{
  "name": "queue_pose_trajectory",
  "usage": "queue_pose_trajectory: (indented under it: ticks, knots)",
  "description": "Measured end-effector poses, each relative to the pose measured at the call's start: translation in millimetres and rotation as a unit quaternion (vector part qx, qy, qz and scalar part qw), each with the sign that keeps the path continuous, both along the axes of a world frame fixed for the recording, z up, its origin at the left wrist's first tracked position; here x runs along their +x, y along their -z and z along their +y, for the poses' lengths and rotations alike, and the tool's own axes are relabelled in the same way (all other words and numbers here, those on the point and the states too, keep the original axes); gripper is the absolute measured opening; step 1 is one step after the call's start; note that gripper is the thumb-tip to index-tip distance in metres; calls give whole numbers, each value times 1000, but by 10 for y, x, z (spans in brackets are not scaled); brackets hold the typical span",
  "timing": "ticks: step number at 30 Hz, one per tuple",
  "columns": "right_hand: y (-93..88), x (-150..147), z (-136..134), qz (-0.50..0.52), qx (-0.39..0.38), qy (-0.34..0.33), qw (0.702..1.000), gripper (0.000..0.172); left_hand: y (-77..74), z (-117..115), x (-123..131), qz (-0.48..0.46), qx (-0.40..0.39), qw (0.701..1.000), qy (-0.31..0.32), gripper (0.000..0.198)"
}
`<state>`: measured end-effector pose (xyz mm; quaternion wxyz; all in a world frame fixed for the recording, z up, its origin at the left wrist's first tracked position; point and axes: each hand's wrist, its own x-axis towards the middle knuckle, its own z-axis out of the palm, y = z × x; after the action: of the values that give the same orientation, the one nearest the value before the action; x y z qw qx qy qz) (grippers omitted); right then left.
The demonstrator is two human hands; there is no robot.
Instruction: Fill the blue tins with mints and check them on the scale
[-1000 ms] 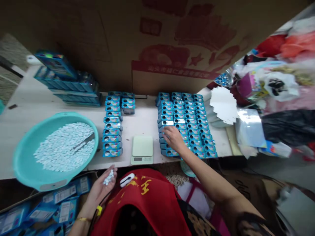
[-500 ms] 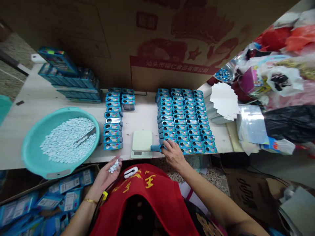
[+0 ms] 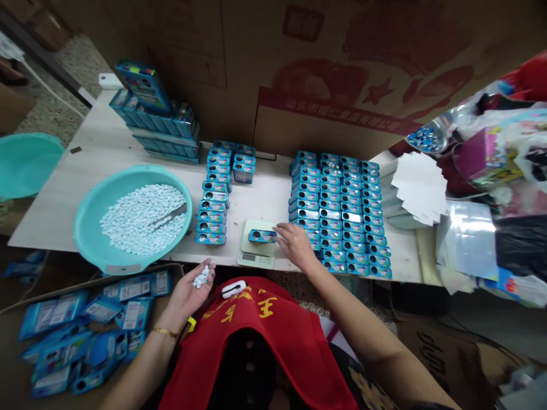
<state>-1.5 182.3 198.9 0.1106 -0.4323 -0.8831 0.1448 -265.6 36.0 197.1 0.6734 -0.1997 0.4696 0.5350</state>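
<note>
My left hand (image 3: 194, 287), palm up and cupped, holds a small heap of pale blue-white tablets (image 3: 201, 277). It is in front of the table edge, below the turquoise basin (image 3: 81, 228) of the same tablets (image 3: 141, 219), where a metal tool (image 3: 168, 216) lies among them. A small blue box (image 3: 261, 236) with a dark round hole stands on the pale green scale (image 3: 256, 261). The fingertips of my right hand (image 3: 294, 244) are at the box's right end, thumb on the near side.
Several rows of blue boxes (image 3: 329, 213) stand to the right, with a shorter column (image 3: 212, 216) left of the scale. Stacked boxes (image 3: 162, 128) are at the back left. A large carton (image 3: 239, 68) walls off the rear. White cards (image 3: 419, 185) stand at the right. Below left, an open carton holds blue packs (image 3: 64, 353).
My right hand has moved left with the blue box and set it upright on the scale. My left hand still cups the tablets. The view has shifted toward the left.
</note>
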Motion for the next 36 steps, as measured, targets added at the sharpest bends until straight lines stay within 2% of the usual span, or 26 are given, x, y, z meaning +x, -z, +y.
queue_pose_trajectory:
  ticks: [3, 6, 11, 20, 23, 26, 27, 29, 32, 36]
  knots:
    - [94, 245, 14, 26, -20, 35, 999, 28, 11, 26, -49, 1, -8, 1000, -24, 22]
    - [210, 316, -16, 50, -32, 43, 997, 29, 22, 73, -82, 10, -6, 999, -40, 21]
    - [346, 239, -88, 100, -70, 52, 991, 40, 22, 111, -99, 19, 1, 999, -43, 23]
    - [382, 136, -72, 153, -120, 53, 979, 50, 33, 65, -83, 12, -12, 999, -45, 23]
    - [312, 100, -69, 161, -93, 41, 982, 48, 29, 70, -74, 10, -14, 999, -43, 23]
    - [134, -71, -157, 187, -52, 37, 980, 35, 13, 118, -8, 1, -2, 1000, -20, 22]
    - [61, -172, -217, 195, -51, 17, 979, 31, 7, 146, 33, -5, 4, 1000, -8, 22]
    - [-78, -425, -374, 190, -65, -65, 978, 27, -1, 213, 137, -26, 16, 999, 16, 22]
    - [-209, -793, -615, 98, -70, -178, 977, 31, 16, 302, 294, -68, 23, 997, 39, 24]
    - [-220, -948, -727, 0, -73, -200, 977, 26, 82, 326, 393, -102, 32, 993, 46, 24]
